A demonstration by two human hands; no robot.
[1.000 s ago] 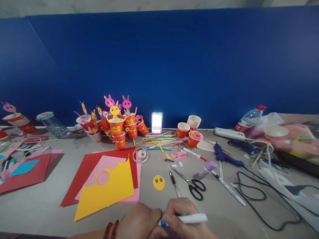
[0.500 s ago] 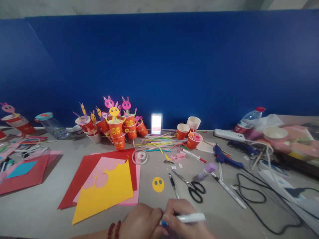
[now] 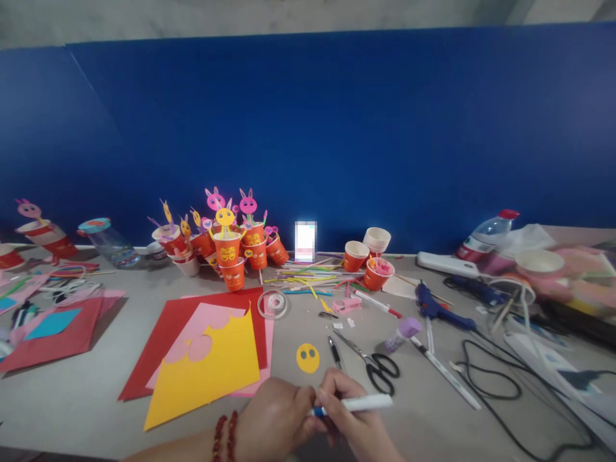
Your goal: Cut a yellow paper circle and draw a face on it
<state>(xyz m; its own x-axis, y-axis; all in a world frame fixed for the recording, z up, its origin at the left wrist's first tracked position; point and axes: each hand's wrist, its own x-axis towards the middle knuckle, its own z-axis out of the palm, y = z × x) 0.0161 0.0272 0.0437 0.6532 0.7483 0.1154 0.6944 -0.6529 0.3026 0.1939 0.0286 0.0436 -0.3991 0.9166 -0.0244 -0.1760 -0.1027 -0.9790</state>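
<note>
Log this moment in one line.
right hand: holding white marker | left hand: at marker's blue end | beyond hands: yellow cutout, scissors

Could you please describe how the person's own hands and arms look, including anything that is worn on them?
The left hand and the right hand wear no gloves. Two strands of dark red beads circle the left wrist. The visible left forearm has no sleeve. No sleeve shows on the right side, where the picture cuts off the forearm.

On the table (image 3: 96,410), paper sheets (image 3: 212,378) lie left of the round cutout (image 3: 308,367), scissors (image 3: 370,359) to its right, the glue gun (image 3: 430,304) farther right; cups (image 3: 226,251) are behind the sheets.
</note>
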